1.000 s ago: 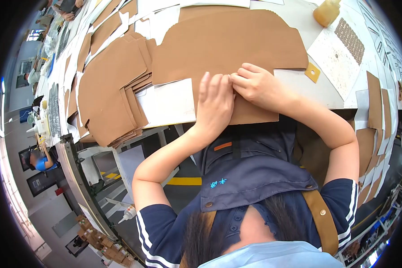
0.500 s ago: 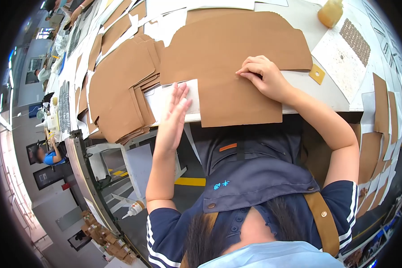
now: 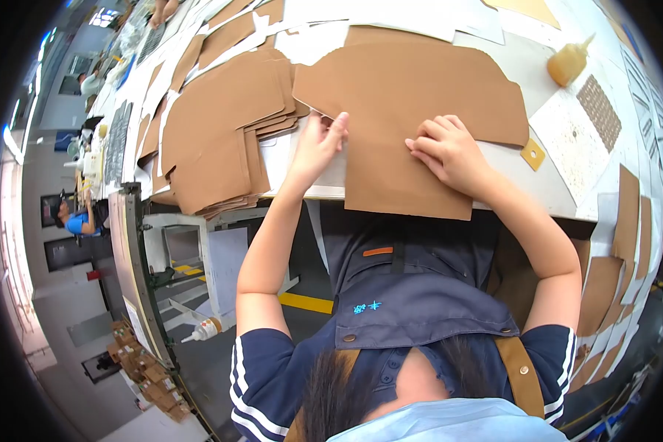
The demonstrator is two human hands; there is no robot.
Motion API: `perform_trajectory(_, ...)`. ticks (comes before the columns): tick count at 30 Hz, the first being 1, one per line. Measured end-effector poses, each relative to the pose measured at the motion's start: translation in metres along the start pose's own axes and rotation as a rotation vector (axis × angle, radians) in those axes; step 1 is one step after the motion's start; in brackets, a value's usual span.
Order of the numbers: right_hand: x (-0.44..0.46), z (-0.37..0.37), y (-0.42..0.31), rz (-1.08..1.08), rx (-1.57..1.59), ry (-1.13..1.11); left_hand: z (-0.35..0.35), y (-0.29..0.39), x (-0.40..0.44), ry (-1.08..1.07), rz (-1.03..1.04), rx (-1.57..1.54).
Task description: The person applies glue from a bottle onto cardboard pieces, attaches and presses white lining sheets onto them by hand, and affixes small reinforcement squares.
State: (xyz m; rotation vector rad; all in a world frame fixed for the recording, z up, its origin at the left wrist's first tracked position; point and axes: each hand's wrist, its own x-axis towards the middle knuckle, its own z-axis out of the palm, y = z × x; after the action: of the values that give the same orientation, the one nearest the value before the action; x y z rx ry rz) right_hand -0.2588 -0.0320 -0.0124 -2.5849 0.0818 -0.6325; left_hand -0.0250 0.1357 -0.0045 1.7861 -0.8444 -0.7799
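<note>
A large brown sheet [image 3: 412, 96], cut with a wide upper part and a narrower lower flap, lies before me and overhangs the table's front edge. At its left inner corner is my left hand [image 3: 319, 147], its fingertips partly hidden under the slightly lifted edge and the thumb against the sheet. My right hand [image 3: 453, 153] rests on the right side of the flap with curled fingers; whether anything small is within them is hidden. Left of the sheet lies a stack of similar brown pieces [image 3: 210, 132].
A bottle of yellowish liquid [image 3: 567, 65] stands at the back right, near a speckled white board [image 3: 571, 132] and a small yellow square with a hole [image 3: 532, 155]. More brown and white pieces [image 3: 626, 214] lie at the right. A person in blue [image 3: 79, 219] is far left.
My left hand has gone from open and upright beside the sheet to its left edge, which is now slightly raised. My right hand stays curled on the flap. The view has shifted a little.
</note>
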Motion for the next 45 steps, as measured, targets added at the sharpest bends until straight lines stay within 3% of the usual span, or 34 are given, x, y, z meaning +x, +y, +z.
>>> perform_trajectory(2,0.003,0.0,-0.004,-0.029,-0.08,-0.045,-0.001,0.004,0.006,0.056,0.018,0.272)
perform_trajectory(5,0.003,0.0,0.001,0.088,0.184,0.071,0.003,0.012,0.014,0.105,-0.006,0.354)
perform_trajectory(6,0.002,-0.003,0.004,0.137,0.287,0.088,0.01,0.009,0.016,0.253,0.178,0.284)
perform_trajectory(9,0.003,-0.011,-0.005,0.336,0.501,0.404,0.002,0.049,0.011,0.402,0.34,0.295)
perform_trajectory(12,-0.001,-0.01,0.007,0.399,0.561,0.488,-0.048,0.06,0.024,0.464,0.315,0.124)
perform_trajectory(13,-0.001,-0.009,0.009,0.388,0.554,0.472,-0.071,0.069,0.021,0.555,0.345,0.216)
perform_trajectory(16,-0.003,-0.007,0.012,0.345,0.5,0.44,-0.158,0.081,0.014,0.721,0.185,0.202)
perform_trajectory(17,-0.003,-0.008,0.009,0.34,0.481,0.424,-0.191,0.078,0.011,0.688,0.382,0.196)
perform_trajectory(18,-0.002,-0.011,0.004,0.335,0.461,0.408,-0.222,0.074,0.005,0.723,0.386,0.216)
perform_trajectory(19,0.0,-0.011,0.0,0.33,0.441,0.39,-0.258,0.058,0.004,0.739,0.383,0.157)
perform_trajectory(21,0.003,-0.009,-0.002,0.316,0.446,0.373,-0.34,0.001,0.005,0.822,0.346,0.451)
perform_trajectory(22,0.004,-0.009,-0.003,0.308,0.446,0.347,-0.335,0.003,-0.01,0.851,0.021,0.298)
perform_trajectory(24,0.003,-0.007,-0.003,0.29,0.435,0.3,-0.373,-0.039,-0.025,0.714,-0.41,0.322)
perform_trajectory(26,0.002,-0.005,-0.001,0.27,0.407,0.274,-0.379,-0.076,-0.03,0.796,-0.465,0.401)
perform_trajectory(27,0.003,-0.004,-0.002,0.271,0.405,0.283,-0.37,-0.096,-0.033,0.951,-0.31,0.472)
perform_trajectory(28,0.002,-0.004,-0.003,0.273,0.402,0.288,-0.424,-0.172,-0.013,1.264,-0.208,0.808)
perform_trajectory(29,0.003,-0.004,-0.004,0.275,0.398,0.29,-0.39,-0.134,-0.025,1.304,-0.139,0.9)
perform_trajectory(31,0.004,-0.004,-0.004,0.282,0.416,0.276,-0.329,-0.09,-0.024,1.263,0.307,0.445)
perform_trajectory(33,0.005,-0.003,-0.004,0.284,0.417,0.258,-0.272,-0.036,-0.024,0.858,0.195,0.122)
perform_trajectory(37,0.004,-0.001,-0.003,0.28,0.404,0.248,-0.179,0.008,0.003,0.354,0.276,-0.36)
perform_trajectory(43,0.003,-0.002,-0.002,0.282,0.379,0.288,-0.091,0.046,0.042,0.089,0.131,-0.47)
perform_trajectory(45,0.005,-0.003,-0.001,0.267,0.349,0.292,-0.073,0.045,0.06,0.033,0.143,-0.337)
